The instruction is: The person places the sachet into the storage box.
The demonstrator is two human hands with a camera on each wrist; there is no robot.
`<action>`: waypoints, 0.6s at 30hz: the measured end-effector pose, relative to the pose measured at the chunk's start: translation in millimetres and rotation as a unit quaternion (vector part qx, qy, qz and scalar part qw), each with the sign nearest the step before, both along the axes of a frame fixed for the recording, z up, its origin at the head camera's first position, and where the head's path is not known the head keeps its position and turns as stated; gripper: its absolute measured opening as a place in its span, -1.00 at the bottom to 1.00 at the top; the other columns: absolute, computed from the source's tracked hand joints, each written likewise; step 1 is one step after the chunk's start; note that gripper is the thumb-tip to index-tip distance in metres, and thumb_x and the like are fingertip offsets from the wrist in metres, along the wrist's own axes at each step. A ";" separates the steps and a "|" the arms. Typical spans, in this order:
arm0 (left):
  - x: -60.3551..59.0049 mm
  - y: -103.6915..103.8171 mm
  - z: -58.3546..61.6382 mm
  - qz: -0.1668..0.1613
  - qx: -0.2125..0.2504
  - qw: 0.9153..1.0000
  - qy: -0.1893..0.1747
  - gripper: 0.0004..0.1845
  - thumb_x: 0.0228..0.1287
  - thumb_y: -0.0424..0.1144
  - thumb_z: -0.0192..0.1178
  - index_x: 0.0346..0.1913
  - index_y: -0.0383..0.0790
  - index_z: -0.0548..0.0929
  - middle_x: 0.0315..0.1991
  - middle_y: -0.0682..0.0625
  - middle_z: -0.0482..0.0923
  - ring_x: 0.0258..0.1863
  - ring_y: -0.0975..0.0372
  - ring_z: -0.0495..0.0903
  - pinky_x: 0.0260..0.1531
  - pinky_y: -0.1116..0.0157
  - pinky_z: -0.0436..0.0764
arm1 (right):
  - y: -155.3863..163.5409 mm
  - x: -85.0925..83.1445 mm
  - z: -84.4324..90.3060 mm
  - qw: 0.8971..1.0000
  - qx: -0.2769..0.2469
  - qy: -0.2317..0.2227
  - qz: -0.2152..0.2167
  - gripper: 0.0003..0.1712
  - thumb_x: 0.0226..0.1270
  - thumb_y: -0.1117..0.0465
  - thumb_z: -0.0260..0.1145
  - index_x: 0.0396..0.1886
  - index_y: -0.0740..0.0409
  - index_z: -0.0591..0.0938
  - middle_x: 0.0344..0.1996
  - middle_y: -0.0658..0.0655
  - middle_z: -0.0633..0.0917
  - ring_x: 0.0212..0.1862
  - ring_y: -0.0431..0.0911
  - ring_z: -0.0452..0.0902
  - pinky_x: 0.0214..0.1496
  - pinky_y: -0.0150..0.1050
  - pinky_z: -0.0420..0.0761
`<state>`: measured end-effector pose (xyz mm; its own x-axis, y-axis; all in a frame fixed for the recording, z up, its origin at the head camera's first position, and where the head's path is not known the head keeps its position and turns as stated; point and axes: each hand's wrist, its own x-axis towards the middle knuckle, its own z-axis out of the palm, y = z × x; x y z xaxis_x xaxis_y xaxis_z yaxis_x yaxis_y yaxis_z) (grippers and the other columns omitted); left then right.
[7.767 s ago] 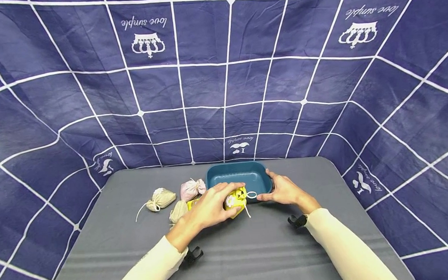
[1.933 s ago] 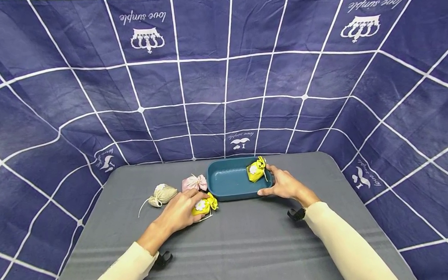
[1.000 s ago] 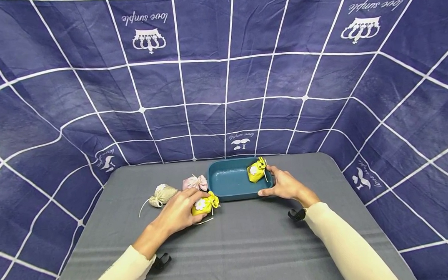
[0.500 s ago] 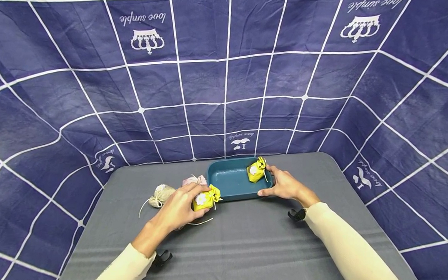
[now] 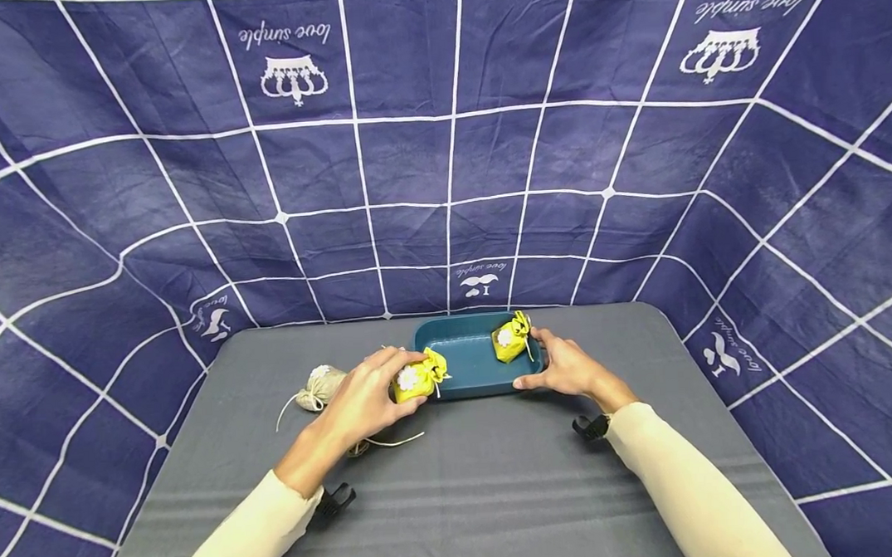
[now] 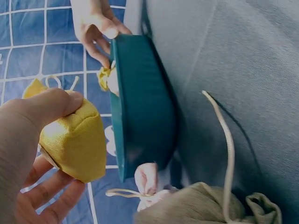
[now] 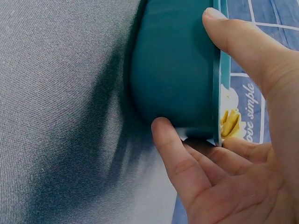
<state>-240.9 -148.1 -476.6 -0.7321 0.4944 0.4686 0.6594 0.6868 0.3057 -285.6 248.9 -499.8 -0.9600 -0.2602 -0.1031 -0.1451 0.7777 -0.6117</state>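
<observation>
That navy grid backdrop has "love simple" printed on it, upside down from your head view, with crown logos under it; the smaller prints low down are too tiny to read beyond that. The grey table runs off the near edge, and so do your sleeves. Your right hand clamps the right end of the teal tray, thumb over the rim and fingers around the outer wall. One yellow sachet with a white flower sits inside at the tray's right end, mostly hidden in the wrist views. Your left hand is gripping a second yellow sachet, lifted just at the tray's left rim. The pink sachet is nearly blocked by your hand; a beige sachet lies further left.
</observation>
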 end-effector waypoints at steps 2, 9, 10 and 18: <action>-1.0 2.1 4.0 0.002 0.006 1.000 -0.002 -0.31 0.19 -0.05 0.82 0.37 0.00 0.81 0.14 0.02 0.85 0.08 0.07 0.87 0.12 0.00 0.87 | -0.3 0.0 1.9 1.000 0.002 -0.001 0.002 0.43 0.19 -0.22 0.85 0.80 0.40 0.30 0.28 0.44 0.83 0.07 0.03 0.80 0.39 0.22 0.75; -7.0 12.0 13.0 0.004 0.030 0.999 -0.011 -0.28 0.20 -0.11 0.82 0.43 -0.03 0.79 0.13 0.02 0.85 0.01 0.12 0.83 0.04 0.01 0.85 | -0.5 1.4 3.6 1.000 0.001 -0.003 0.000 0.44 0.19 -0.21 0.85 0.80 0.40 0.29 0.26 0.41 0.83 0.04 0.02 0.79 0.37 0.20 0.74; -8.1 13.4 13.6 0.005 0.034 0.999 -0.014 -0.27 0.21 -0.11 0.81 0.44 -0.02 0.78 0.14 0.01 0.85 0.01 0.12 0.83 0.05 0.01 0.85 | -0.7 1.6 3.8 1.000 0.001 -0.003 -0.001 0.44 0.19 -0.20 0.86 0.80 0.40 0.29 0.25 0.42 0.83 0.07 0.04 0.80 0.37 0.20 0.74; -19.2 25.3 14.5 0.013 0.058 0.998 -0.032 -0.24 0.23 -0.12 0.79 0.49 -0.05 0.75 0.19 -0.05 0.85 0.02 0.08 0.83 0.10 0.00 0.85 | -2.3 0.8 3.5 1.000 0.002 -0.001 -0.002 0.44 0.21 -0.21 0.85 0.80 0.41 0.28 0.50 0.53 0.69 0.43 0.32 0.75 0.52 0.28 0.71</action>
